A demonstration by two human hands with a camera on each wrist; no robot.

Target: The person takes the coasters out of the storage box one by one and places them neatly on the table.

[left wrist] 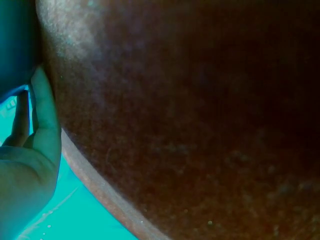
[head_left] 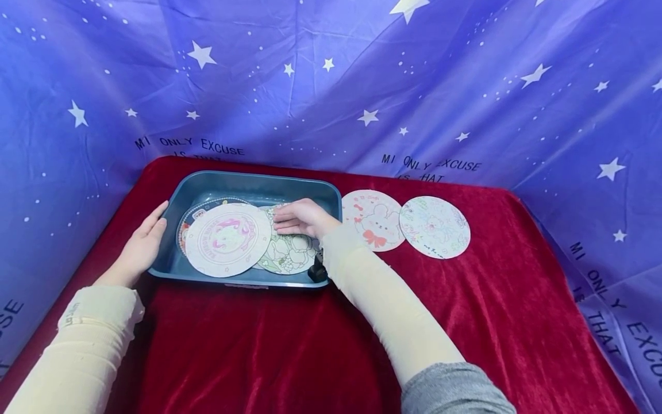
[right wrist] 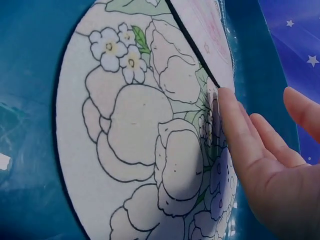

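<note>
Blue-green and deep-sided, a tray [head_left: 274,185] stands on the red cloth [head_left: 258,345] that drapes the tabletop, with three round picture discs inside it. Uppermost is the pink-printed disc [head_left: 222,241], lapping over both the dark-bordered disc [head_left: 199,213] on its left and the floral disc [head_left: 289,253] on its right. Only the head view takes in this whole arrangement, along with the rabbit disc [head_left: 372,221] and the pale patterned disc [head_left: 434,227], which overlap on the cloth just right of the tray, and the starry blue curtain [head_left: 331,115] behind. At the tray's left end, the left hand [head_left: 137,247] has its fingers extended; the left wrist view, dim and mostly filled by cloth, adds that they touch the tray's outer side. Over the floral disc, the right hand [head_left: 302,217] is straight-fingered and grips nothing. Its own wrist view shows the thumb well apart from the fingers, a fingertip at the dark edge of the pink-printed disc, and outlined petals with yellow centres too small to read from above.
</note>
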